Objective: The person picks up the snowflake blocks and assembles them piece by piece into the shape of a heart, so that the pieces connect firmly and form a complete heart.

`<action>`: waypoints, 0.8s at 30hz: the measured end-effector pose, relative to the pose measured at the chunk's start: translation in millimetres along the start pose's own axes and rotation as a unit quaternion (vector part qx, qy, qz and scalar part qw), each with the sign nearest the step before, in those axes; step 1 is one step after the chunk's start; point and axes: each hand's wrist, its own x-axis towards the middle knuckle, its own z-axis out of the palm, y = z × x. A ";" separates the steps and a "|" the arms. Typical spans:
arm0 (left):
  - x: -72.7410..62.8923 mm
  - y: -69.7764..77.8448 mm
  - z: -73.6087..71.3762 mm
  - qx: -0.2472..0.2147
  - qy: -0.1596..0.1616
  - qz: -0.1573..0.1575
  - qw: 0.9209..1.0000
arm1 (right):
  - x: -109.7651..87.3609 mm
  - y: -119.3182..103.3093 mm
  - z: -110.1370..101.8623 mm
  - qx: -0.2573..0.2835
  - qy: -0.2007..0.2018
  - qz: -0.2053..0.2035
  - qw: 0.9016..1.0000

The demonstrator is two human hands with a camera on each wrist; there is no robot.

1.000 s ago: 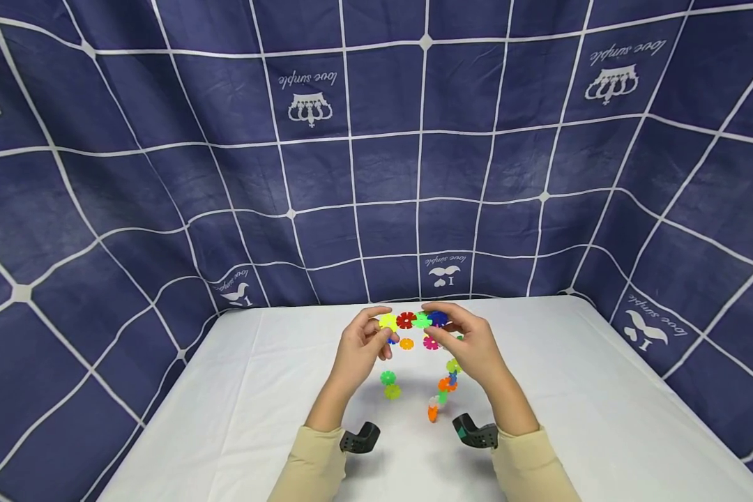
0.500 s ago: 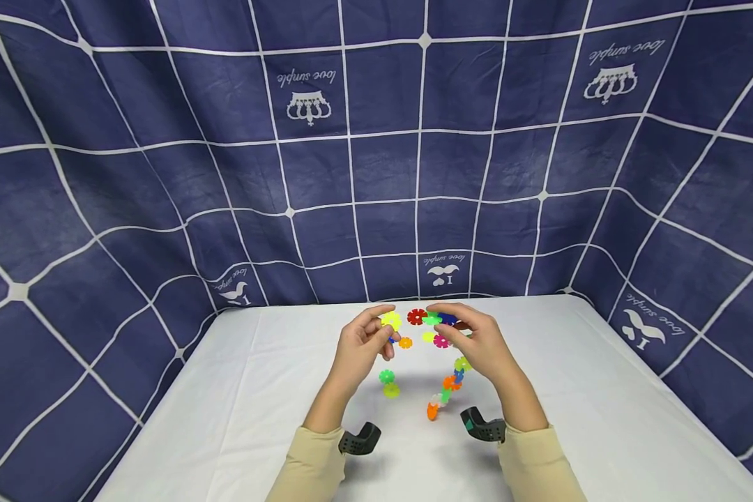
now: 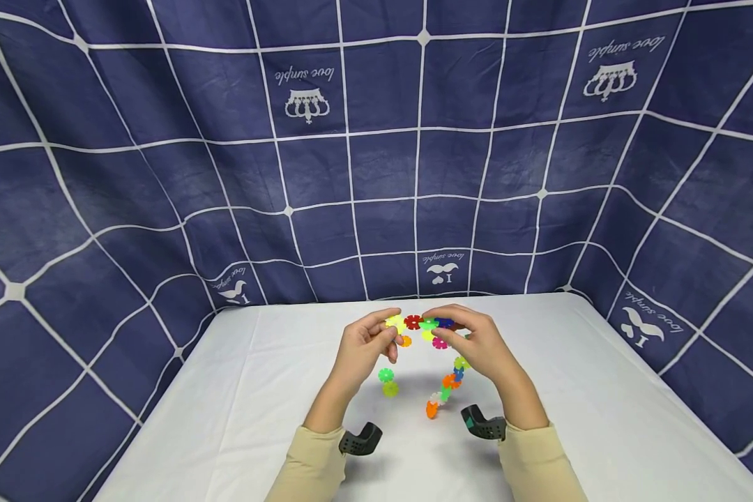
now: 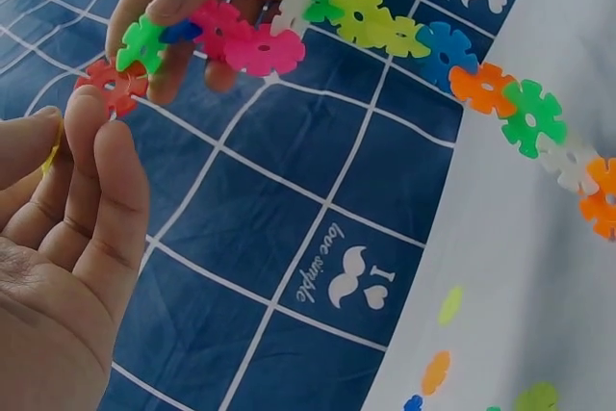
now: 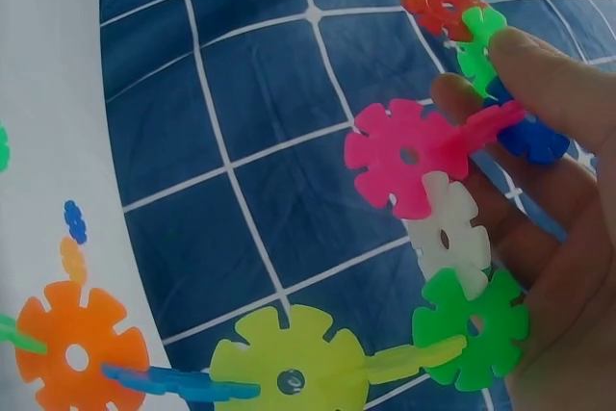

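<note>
My left hand (image 3: pixel 362 348) pinches a yellow notched snowflake disc (image 3: pixel 395 323) between thumb and fingers, seen edge-on in the left wrist view. Opposite it, my right hand (image 3: pixel 480 345) grips a chain of interlocked snowflake discs by a green disc (image 5: pixel 481 45) near its end. The red disc (image 5: pixel 443 7) at that end meets the rim of the yellow disc. Beyond the green one follow a dark blue disc (image 5: pixel 534 137), pink discs (image 5: pixel 409 156), a white disc (image 5: pixel 448 233) and more colours. The chain hangs from the right hand, down to an orange disc (image 3: pixel 431 410).
Loose discs lie on the white-covered table (image 3: pixel 276 390): a green disc (image 3: pixel 385 375), a yellow-green disc (image 3: pixel 390 389) and an orange disc (image 3: pixel 406 341) among them. A dark blue checked curtain (image 3: pixel 376 174) stands behind and at both sides. Each wrist wears a black mount (image 3: pixel 362 439).
The right hand drew the chain to the right, opening a gap between the red and yellow discs. Now the two discs are together again, with the left hand moved slightly right.
</note>
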 end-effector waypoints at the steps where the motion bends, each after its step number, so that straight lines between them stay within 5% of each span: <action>1: -0.2 0.4 -0.1 0.000 -0.001 -0.001 1.000 | -0.1 -0.1 0.0 -0.002 -0.003 0.000 1.000; 11: -1.0 3.7 -2.8 -0.007 -0.036 -0.028 0.999 | 1.3 -4.1 2.9 -0.013 0.002 0.002 1.000; 24: -2.3 2.7 -5.6 -0.024 -0.049 -0.038 0.998 | 0.6 -3.3 4.3 0.025 0.019 -0.045 0.998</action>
